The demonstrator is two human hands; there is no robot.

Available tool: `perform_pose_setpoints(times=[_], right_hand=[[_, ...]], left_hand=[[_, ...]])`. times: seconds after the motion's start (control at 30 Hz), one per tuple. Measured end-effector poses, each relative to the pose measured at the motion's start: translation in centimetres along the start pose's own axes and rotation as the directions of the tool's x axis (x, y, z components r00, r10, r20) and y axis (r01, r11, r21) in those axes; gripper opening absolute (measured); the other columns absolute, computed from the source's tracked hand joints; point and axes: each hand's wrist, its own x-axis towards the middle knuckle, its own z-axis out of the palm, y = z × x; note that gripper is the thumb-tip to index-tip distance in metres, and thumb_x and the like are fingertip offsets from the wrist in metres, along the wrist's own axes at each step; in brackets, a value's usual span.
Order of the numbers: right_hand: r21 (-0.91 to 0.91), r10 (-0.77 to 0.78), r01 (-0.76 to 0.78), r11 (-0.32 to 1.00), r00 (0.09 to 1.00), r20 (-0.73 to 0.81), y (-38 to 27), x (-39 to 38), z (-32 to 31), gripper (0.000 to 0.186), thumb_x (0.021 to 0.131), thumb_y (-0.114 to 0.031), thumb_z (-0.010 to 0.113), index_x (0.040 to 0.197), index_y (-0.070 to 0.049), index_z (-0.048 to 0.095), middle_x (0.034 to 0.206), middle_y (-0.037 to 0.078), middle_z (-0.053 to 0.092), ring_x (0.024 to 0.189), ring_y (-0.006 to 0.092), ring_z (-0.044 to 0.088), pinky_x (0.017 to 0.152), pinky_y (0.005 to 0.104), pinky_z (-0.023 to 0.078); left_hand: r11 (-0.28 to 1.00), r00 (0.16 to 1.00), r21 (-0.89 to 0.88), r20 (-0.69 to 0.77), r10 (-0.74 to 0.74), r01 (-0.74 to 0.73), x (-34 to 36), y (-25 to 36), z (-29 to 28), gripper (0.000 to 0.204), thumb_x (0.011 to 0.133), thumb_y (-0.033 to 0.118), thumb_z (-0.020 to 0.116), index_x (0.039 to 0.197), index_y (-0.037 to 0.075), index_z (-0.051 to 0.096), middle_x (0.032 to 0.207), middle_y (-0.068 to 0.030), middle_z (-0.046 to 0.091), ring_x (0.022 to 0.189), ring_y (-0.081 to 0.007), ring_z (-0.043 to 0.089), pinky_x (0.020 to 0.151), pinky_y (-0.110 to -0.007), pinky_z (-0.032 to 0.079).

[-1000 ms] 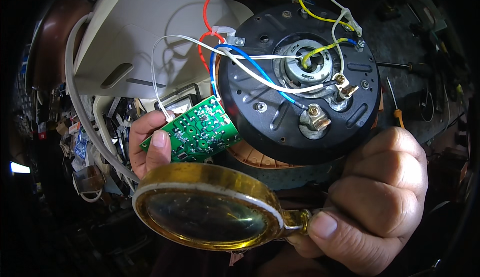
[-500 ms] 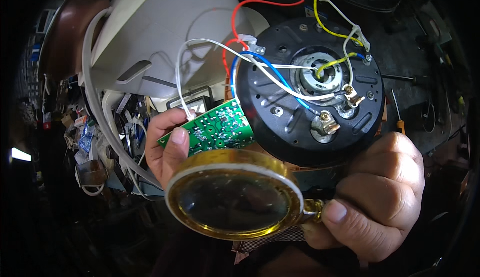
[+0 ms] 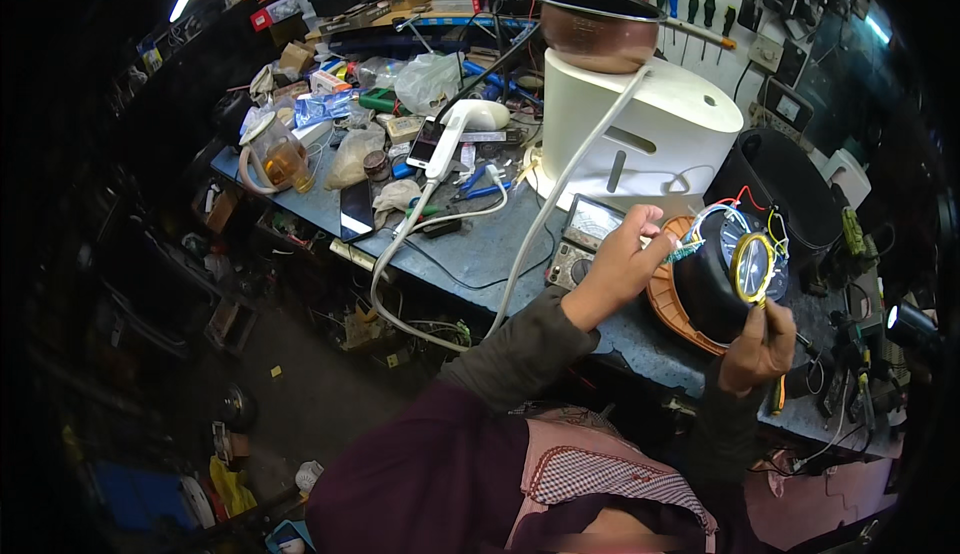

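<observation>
My left hand (image 3: 625, 259) pinches the edge of a small green circuit board (image 3: 684, 252). In my right hand (image 3: 760, 349) is the short handle of a magnifying glass (image 3: 752, 266) with a gold rim. Its lens stands over the side of a black rounded appliance base (image 3: 697, 299), to the right of the board. Blue, white, red and yellow wires run about the top of that base. An orange plastic shell (image 3: 664, 302) surrounds it at the bottom. Close to my left hand lies an analog multimeter (image 3: 594, 220).
A white appliance housing (image 3: 600, 124) stands behind, with a brown metal pot (image 3: 600, 39) on top. A thick grey cord (image 3: 560, 214) hangs across the bench. Clutter, a phone (image 3: 356, 211) and a glass jug (image 3: 285, 166) fill the left. An orange-handled screwdriver (image 3: 779, 394) lies by my right hand.
My view has drawn back from a close look at the board and base to the whole bench. Both hands keep hold of the circuit board and magnifying glass.
</observation>
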Motion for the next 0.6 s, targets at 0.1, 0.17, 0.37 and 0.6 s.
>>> perform_pose_setpoints(times=[0.1,0.17,0.37,0.6], right_hand=[[0.124,0.265,-0.280,0.952,0.956,0.123,-3.8,-5.7,1.5,0.013,0.096,0.006,0.069,0.109,0.007,0.069,0.096,0.008,0.067,0.088,0.0131,0.060,0.080,0.0262,0.049],[0.174,0.297,-0.330,0.928,0.935,0.191,-5.0,-8.8,3.0,0.011,0.097,0.006,0.069,0.108,0.006,0.070,0.097,0.006,0.067,0.085,0.0108,0.061,0.078,0.0238,0.049],[0.040,0.618,-0.676,0.736,0.696,0.366,-6.1,-12.6,5.9,0.013,0.098,0.001,0.075,0.110,0.005,0.070,0.095,0.002,0.069,0.085,0.0072,0.061,0.078,0.0230,0.049],[-0.203,0.545,-0.508,0.837,0.807,0.227,-4.2,-12.2,10.0,0.025,0.099,-0.001,0.069,0.123,0.006,0.066,0.099,0.013,0.072,0.090,0.0195,0.068,0.080,0.0332,0.054]], left_hand=[[0.851,0.960,0.487,-0.085,0.268,-0.195,-3.2,1.5,-2.5,0.050,0.097,0.021,0.075,0.138,-0.002,0.057,0.123,-0.0194,0.069,0.115,-0.0269,0.071,0.094,-0.036,0.055],[0.842,0.951,0.499,-0.099,0.293,-0.207,-5.4,3.0,-4.3,0.047,0.093,0.014,0.075,0.136,-0.002,0.060,0.126,-0.0204,0.069,0.113,-0.0319,0.073,0.090,-0.036,0.058],[0.870,0.935,0.377,-0.027,0.353,-0.318,-9.2,7.0,-9.9,0.033,0.091,0.000,0.074,0.123,-0.002,0.068,0.114,-0.0165,0.072,0.093,-0.0256,0.072,0.081,-0.034,0.058],[0.909,0.939,0.255,-0.012,0.345,-0.331,-6.8,8.7,-14.8,0.027,0.094,-0.004,0.073,0.121,-0.002,0.071,0.107,-0.0117,0.074,0.089,-0.0163,0.073,0.080,-0.029,0.058]])
